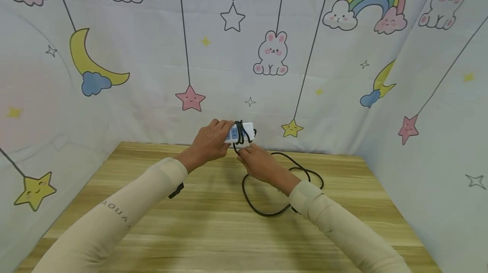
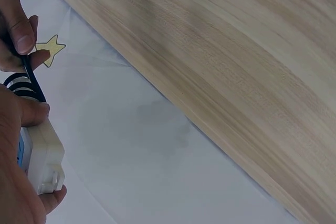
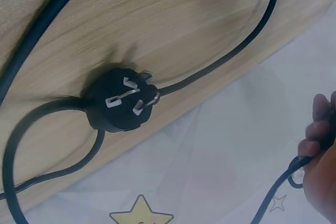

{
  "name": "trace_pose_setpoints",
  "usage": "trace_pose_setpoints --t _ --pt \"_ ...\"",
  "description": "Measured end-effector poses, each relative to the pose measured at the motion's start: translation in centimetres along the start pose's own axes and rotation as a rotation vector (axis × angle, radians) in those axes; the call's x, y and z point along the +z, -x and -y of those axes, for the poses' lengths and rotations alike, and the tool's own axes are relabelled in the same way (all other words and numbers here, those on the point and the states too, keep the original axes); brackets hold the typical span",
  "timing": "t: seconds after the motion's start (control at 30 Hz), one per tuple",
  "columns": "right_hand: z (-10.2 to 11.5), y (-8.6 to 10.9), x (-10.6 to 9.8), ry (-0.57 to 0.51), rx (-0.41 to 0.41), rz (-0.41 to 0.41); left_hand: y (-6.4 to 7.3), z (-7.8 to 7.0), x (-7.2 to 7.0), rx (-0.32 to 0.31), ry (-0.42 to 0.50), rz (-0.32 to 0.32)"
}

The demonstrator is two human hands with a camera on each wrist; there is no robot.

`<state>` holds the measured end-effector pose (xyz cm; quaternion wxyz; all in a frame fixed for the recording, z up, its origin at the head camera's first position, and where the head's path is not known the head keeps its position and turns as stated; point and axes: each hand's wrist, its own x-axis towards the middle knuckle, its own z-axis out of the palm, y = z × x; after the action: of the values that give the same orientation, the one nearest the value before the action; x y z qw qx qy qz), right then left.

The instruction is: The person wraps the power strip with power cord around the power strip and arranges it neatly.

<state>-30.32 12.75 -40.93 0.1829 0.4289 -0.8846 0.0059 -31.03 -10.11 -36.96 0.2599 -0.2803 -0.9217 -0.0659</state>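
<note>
My left hand (image 1: 211, 139) grips one end of a white power strip (image 1: 248, 129) with blue sockets, holding it up near the back wall. Several turns of black cord (image 1: 239, 133) are wound round the strip's middle. Just below the strip, my right hand (image 1: 263, 163) pinches the cord where it runs down from the windings. In the left wrist view, the strip's pale end (image 2: 48, 156) sticks out between the left thumb and fingers. The right wrist view shows the cord's black plug (image 3: 118, 99) with its metal prongs facing the camera.
Loose loops of cord (image 1: 263, 214) lie on the wood-grain table (image 1: 213, 239) under and right of my right hand. A pale cloth wall (image 1: 152, 107) printed with stars and rabbits stands along the table's back edge and both sides.
</note>
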Motion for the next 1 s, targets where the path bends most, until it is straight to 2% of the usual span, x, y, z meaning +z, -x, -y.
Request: trace_pose_setpoints --t 0.27,0.5,1.0 --pt "0.7 0.0 -0.7 -0.053 0.082 0.094 0.0 0.2 0.0 0.033 -0.045 -0.072" --pt "1.1 -0.1 -0.9 -0.181 0.169 0.130 0.2 0.6 0.0 0.048 -0.077 -0.138" --pt "1.2 1.2 -1.2 -0.290 0.226 0.148 0.1 0.9 0.0 0.001 -0.072 -0.128"
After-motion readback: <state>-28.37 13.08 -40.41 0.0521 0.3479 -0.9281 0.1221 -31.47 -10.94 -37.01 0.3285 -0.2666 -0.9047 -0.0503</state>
